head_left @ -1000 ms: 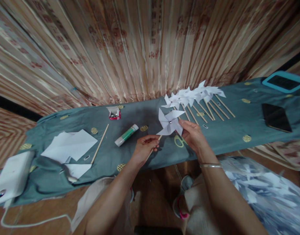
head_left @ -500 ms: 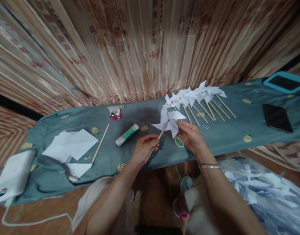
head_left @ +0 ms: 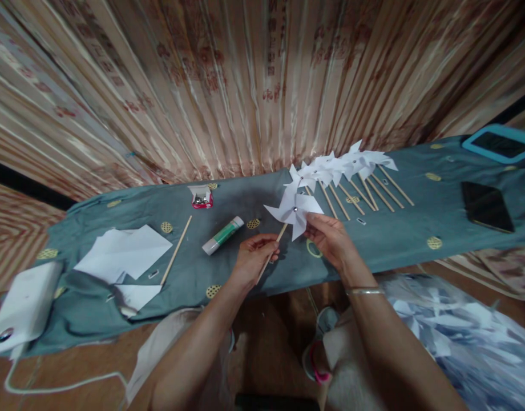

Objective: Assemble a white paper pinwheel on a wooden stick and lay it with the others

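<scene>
Behind our work hangs a striped, shiny curtain [head_left: 228,85], and below it runs a long bench covered with a blue-grey cloth [head_left: 245,268]. We take the glue stick [head_left: 222,235] lying on that cloth as our landmark.

Just right of the glue stick, our left hand [head_left: 251,260] is pinched shut on the wooden stick [head_left: 271,257] of a white paper pinwheel [head_left: 293,210], thumb and fingers closed round the lower part of it. The pinwheel is held up over the cloth, a little to the right of and beyond the glue stick, with a small metal pin at its centre. Our right hand [head_left: 331,242], further right, has its fingertips touching the lower right blade of the pinwheel; its fingers are loosely curled, and we cannot tell whether they grip the paper or only rest on it. A bangle [head_left: 365,290] sits on that wrist.

Beyond the pinwheel, well right of the glue stick, a row of finished pinwheels [head_left: 343,165] lies on the cloth, sticks side by side. Left of the glue stick lie a bare stick [head_left: 176,250] and loose sheets of paper [head_left: 123,254]. Beyond it sits a small red box [head_left: 201,197]. Far right lies a dark phone [head_left: 486,206].
</scene>
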Tool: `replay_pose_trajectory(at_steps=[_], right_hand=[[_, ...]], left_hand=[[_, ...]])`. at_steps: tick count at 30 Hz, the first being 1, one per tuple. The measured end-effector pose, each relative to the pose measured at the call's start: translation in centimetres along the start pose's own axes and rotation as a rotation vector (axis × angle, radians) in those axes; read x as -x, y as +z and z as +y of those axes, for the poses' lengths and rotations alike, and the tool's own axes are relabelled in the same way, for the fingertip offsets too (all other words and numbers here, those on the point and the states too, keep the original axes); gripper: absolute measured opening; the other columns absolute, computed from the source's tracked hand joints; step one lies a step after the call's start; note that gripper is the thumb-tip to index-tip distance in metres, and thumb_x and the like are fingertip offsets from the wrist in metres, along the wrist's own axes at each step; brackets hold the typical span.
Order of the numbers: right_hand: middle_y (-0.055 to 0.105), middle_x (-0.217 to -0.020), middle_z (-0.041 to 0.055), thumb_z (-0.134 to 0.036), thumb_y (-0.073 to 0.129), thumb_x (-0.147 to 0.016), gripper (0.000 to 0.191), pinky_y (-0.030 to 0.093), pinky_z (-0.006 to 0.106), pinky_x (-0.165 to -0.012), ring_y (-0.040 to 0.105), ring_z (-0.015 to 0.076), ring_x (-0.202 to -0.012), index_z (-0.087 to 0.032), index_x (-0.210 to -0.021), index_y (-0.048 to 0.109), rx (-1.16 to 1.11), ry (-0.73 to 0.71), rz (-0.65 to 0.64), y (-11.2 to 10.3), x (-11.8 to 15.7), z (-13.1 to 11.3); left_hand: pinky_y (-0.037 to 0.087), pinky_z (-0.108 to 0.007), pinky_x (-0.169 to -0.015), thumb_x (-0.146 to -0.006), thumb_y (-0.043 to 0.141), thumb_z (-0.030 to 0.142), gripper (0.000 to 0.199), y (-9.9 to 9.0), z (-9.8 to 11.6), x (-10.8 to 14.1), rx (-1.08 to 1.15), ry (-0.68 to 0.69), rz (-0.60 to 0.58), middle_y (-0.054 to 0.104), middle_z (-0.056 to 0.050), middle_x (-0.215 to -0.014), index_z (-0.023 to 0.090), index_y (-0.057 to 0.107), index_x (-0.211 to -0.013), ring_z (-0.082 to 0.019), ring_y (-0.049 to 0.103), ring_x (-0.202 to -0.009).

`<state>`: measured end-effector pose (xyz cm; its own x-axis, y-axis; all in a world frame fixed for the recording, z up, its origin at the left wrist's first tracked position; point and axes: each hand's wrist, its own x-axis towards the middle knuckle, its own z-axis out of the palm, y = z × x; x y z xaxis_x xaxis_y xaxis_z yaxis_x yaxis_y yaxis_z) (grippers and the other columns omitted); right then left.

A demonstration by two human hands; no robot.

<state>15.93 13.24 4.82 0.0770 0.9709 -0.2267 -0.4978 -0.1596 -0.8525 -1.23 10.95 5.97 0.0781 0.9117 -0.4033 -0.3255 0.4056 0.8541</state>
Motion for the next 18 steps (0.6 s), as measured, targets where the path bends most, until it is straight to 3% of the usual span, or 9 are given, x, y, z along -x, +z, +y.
replay_pose_trajectory(at_steps=[18], right_hand=[[0.067, -0.061, -0.0002, -0.032, 0.087, -0.048, 0.03, 0.046, 0.017, -0.049, 0.057, 0.008, -0.054, -0.017, -0.069, 0.072, -0.105, 0.077, 0.009, 1.2, 0.3, 0.2]], left_hand=[[0.046, -0.021, -0.059, -0.051, 0.074, 0.019, 0.019, 0.0, 0.0, 0.1, 0.018, 0.018, -0.021, 0.063, 0.0, -0.058, 0.012, 0.069, -0.068, -0.008, 0.057, -0.053]])
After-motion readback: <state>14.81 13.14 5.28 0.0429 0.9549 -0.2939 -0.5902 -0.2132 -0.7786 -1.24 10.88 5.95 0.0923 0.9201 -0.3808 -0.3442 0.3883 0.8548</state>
